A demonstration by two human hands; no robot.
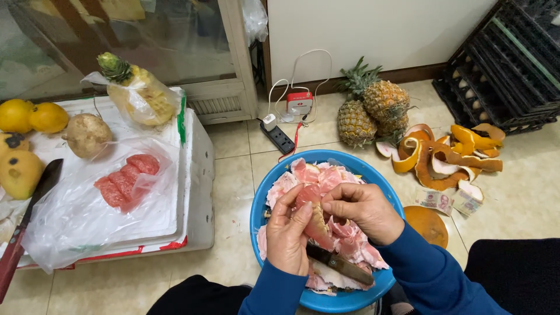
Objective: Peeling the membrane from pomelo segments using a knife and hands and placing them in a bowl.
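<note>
Both hands pinch one pink, pulpy pomelo segment over the round blue plastic basin on the tiled floor: left hand grips its lower edge, right hand its top membrane. Torn pink-white pith fills the basin, and a dark-handled knife rests on it near the front rim.

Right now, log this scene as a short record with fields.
left hand: grips a pink fruit segment and a knife
right hand: pinches the same segment from the top
bowl: blue, on the floor, full of pink membrane scraps
box: white, at left, bears peeled segments in a clear bag
floor: two pineapples, orange peel, power strip
</note>
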